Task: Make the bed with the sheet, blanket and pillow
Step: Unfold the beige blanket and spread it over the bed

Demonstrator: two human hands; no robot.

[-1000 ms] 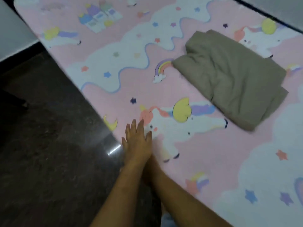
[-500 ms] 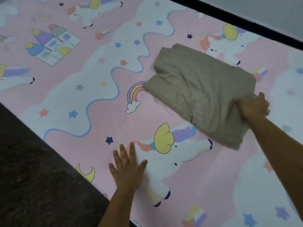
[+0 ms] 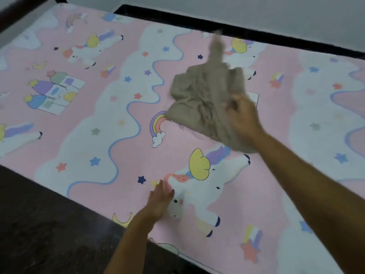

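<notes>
Gripping the bunched beige blanket (image 3: 201, 99) with the right hand (image 3: 244, 117), fingers curled into the cloth near its right edge, one blurred corner flung up toward the far side. Pressing the left hand (image 3: 160, 200), fingers straight and flat, on the pink unicorn sheet (image 3: 98, 135) near the bed's near edge, beside the dark floor (image 3: 39, 224).

sheet (image 3: 122, 123): you see matt printed cloth, smooth
blanket (image 3: 199, 99): your matt tan cloth, creased
floor (image 3: 39, 224): dark speckled stone, slight sheen
</notes>
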